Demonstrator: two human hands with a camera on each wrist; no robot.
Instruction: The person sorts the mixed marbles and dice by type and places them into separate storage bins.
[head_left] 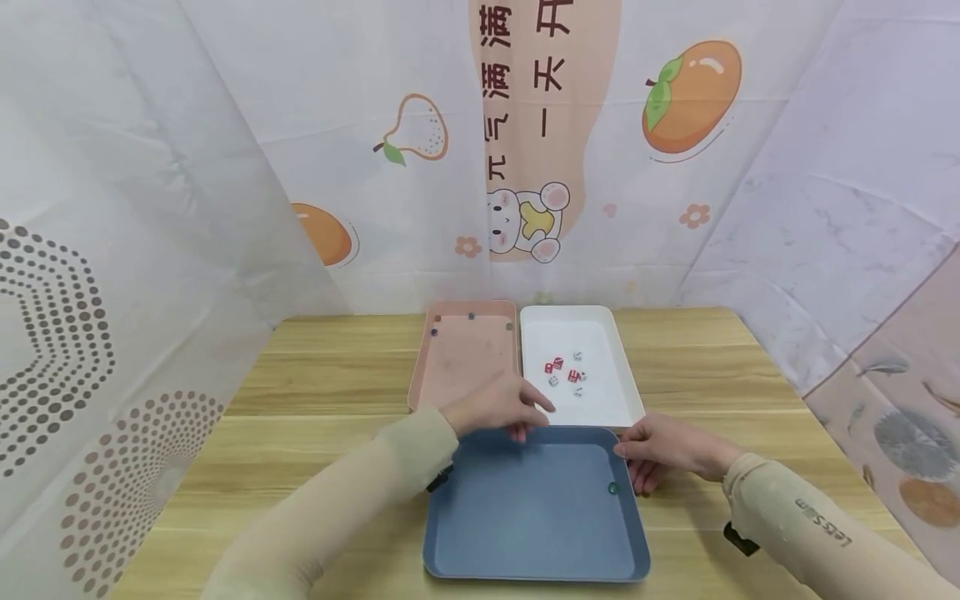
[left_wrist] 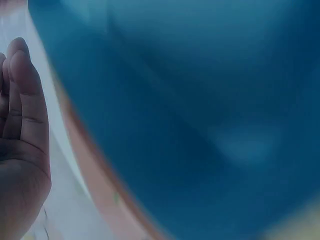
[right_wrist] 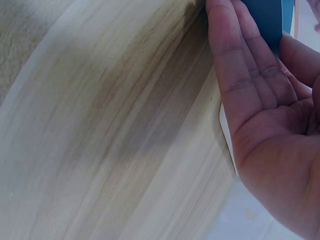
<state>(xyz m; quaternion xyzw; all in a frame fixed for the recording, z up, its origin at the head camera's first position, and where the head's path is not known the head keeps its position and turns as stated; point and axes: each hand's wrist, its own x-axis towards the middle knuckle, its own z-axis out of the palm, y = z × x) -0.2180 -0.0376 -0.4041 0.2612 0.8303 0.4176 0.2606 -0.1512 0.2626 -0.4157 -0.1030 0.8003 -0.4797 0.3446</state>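
A blue-grey tray (head_left: 540, 517) lies at the front of the table. My right hand (head_left: 671, 454) holds its right wall, thumb at the rim and fingers outside; the right wrist view shows this hand (right_wrist: 270, 100) against the tray's blue wall (right_wrist: 267, 20). Inside the tray, near that wall, is a small green bead (head_left: 612, 487). My left hand (head_left: 498, 406) hovers over the far edge of the tray, fingers extended towards the white tray (head_left: 577, 412). Nothing shows in its fingers; the left wrist view has the hand (left_wrist: 25, 130) at its left border, beside the blurred blue tray (left_wrist: 175, 125).
Several red dice (head_left: 573, 376) and clear or white dice (head_left: 553, 382) lie in the white tray. Left of it stands a pink tray (head_left: 468, 358) with several small beads (head_left: 434, 332) near its far end. A patterned curtain (head_left: 420, 208) hangs behind the wooden table (head_left: 330, 400).
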